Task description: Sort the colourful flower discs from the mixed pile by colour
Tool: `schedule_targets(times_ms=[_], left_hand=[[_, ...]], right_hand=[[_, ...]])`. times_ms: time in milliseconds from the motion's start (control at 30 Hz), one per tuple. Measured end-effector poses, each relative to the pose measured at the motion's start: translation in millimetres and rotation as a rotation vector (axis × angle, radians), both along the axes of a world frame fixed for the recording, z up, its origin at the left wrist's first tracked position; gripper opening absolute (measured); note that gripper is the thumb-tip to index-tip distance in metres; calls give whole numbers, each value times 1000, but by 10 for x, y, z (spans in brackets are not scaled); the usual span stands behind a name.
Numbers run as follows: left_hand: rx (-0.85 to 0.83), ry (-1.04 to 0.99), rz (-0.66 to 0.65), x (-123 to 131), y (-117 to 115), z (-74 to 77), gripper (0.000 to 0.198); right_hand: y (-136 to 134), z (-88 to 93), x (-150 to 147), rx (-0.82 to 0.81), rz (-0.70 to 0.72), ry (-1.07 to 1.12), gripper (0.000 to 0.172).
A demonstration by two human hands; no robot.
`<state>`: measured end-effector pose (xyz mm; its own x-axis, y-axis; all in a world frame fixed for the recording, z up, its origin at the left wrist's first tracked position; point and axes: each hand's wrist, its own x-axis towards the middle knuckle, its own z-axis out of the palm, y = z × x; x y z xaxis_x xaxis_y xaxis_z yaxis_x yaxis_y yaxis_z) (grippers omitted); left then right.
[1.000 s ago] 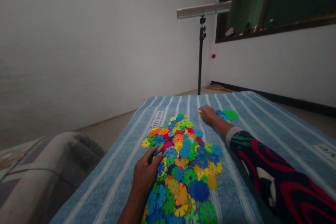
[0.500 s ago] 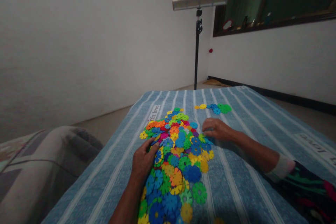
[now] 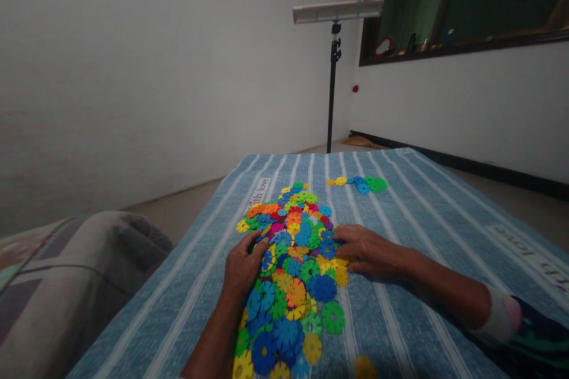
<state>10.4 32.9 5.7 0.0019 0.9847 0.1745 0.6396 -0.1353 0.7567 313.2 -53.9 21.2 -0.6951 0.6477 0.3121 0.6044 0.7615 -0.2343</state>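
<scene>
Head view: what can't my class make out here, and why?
All in the head view:
Lower pieces of the pile: hidden by those on top.
The pile's near end: cut off by the bottom edge.
Anything under the right hand: hidden by that hand.
Whether the left hand grips a piece: the hand covers the spot.
Items on the window ledge: too small and dim.

A blue cloth (image 3: 400, 213) with white stripes and printed lettering (image 3: 259, 190) covers the tabletop (image 3: 178, 284). Directly on it lies a long, loose heap of notched plastic discs (image 3: 293, 266), overlapping in blue, green, yellow, orange, red, pink and purple. Apart from the heap, a short row of yellow, blue and green discs (image 3: 362, 185) lies toward the far edge, and a single yellow disc (image 3: 364, 367) lies at the near side.
</scene>
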Motion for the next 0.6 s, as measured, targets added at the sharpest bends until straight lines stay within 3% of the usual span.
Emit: schedule_targets(times_ms=[600], left_hand=[[17, 13, 10, -3, -9, 11, 50]], right_hand=[[55, -45, 30, -104, -28, 81, 33]])
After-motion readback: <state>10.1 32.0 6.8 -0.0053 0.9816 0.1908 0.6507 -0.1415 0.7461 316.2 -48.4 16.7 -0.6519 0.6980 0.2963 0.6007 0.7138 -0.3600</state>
